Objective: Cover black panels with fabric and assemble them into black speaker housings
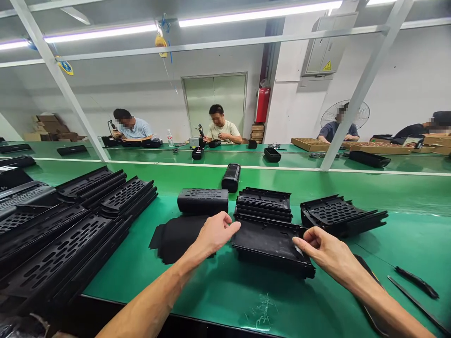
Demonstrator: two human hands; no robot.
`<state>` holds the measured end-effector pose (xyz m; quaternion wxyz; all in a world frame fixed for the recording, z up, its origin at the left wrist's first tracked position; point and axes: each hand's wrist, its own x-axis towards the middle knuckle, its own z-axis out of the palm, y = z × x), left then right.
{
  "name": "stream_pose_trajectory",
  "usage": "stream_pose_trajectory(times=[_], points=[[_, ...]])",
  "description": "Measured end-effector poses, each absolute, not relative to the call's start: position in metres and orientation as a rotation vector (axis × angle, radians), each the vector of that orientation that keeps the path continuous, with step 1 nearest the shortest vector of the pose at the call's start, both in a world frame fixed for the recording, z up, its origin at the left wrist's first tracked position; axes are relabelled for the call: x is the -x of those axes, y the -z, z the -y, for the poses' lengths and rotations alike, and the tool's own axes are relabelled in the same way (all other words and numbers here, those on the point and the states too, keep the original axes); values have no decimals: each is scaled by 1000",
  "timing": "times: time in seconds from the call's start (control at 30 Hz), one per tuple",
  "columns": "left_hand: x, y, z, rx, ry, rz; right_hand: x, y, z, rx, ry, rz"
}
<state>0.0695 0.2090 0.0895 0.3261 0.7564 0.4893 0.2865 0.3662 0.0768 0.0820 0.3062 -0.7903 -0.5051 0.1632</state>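
A black plastic housing panel (269, 239) lies on a stack of similar parts in front of me, its flat inner side facing up. At its left end is my left hand (216, 232), the fingers loosely bent and the thumb apart from them. My right hand (322, 244) grips the panel's right end, thumb on the inner face and fingers curled at the edge. A small whitish patch shows beside that thumb. Under my left wrist lie flat black sheets (183, 239). Behind the panel sits a slotted black housing part (262, 199).
Slotted black panels (70, 249) are piled at left. A closed black case (202, 201) and an upright one (231, 177) stand behind; another slotted part (331, 211) lies right. A dark tool (416, 281) and thin rod (417, 300) lie near my right arm. Several people work across the bench.
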Motion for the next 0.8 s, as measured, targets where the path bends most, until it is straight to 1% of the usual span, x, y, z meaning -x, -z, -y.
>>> stream_pose_trajectory(times=[0.13, 0.43, 0.53, 0.63, 0.73, 0.8], points=[[-74, -85, -212, -1927, -727, -1193, -367, -74, -81, 2064, -512, 1332], [-78, -78, -208, -1684, -906, -1138, -360, -71, -80, 1928, -558, 1177], [-78, -87, -204, -1603, -958, -1058, -352, -83, -80, 1828, -572, 1120], [-76, -108, -189, -1452, -941, -915, -340, -104, -73, 1684, -632, 1019], [-63, -127, -159, -1175, -899, -743, -327, -118, -50, 1652, -750, 872], [-48, -128, -132, -1044, -867, -705, -316, -113, -25, 1682, -784, 798]])
